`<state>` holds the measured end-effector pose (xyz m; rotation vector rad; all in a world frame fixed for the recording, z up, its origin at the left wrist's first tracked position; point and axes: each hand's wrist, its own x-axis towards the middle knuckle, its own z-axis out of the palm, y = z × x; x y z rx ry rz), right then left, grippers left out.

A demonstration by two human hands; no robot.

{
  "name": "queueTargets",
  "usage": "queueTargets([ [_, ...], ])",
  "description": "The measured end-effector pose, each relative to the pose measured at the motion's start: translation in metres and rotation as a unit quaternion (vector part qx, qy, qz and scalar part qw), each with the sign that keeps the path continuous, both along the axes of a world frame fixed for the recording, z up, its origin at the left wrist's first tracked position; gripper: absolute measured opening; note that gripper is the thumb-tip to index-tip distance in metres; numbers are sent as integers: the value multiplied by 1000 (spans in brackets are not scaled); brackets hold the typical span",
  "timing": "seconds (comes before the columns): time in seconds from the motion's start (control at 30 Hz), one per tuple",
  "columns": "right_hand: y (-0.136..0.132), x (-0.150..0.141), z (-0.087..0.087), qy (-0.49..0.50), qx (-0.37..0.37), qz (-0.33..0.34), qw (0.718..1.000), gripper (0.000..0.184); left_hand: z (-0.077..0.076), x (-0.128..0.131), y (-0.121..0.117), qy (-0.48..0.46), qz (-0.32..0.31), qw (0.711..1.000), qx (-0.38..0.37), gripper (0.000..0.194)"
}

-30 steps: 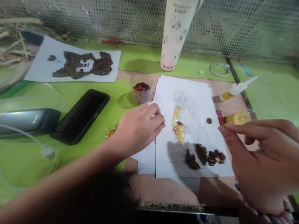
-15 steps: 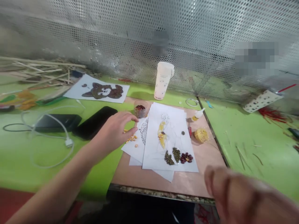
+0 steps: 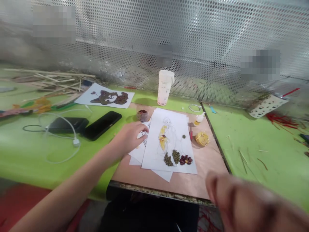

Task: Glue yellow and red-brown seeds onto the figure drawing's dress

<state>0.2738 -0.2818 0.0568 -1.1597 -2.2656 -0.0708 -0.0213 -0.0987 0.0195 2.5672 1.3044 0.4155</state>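
Seed-collage drawing | lies on pink paper mat, green desk | left hand: fingers loosely curled at sheet edge, nothing seen held | right hand: blurred, grip cannot tell | step: seeds part-laid | next: bean piles want placing

Your left hand reaches forward, loosely curved; your right hand looms near at right (badly blurred).

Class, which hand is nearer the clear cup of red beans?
Left. The left hand is just below the cup, at the edge of the papers; the blurred right hand is far off, lower right.
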Motion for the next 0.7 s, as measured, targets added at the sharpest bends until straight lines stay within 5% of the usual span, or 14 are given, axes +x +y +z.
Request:
queueTargets([
  [0.13, 56, -19, -2, 125, -93, -29, 987, 16, -9, 26, 9, 81, -58, 995, 29, 22],
  [0.3, 110, -46, -24, -87, -142, -124, 978, 15, -16, 52, 20, 130, -70, 988, 41, 18],
  [0.47, 135, -68, -50, -135, -145, -137, 970, 16, -20, 58, 28, 149, -90, 984, 47, 21],
  [0.7, 149, -81, -63, -172, -152, -158, 960, 19, -29, 59, 32, 150, -104, 982, 51, 22],
])
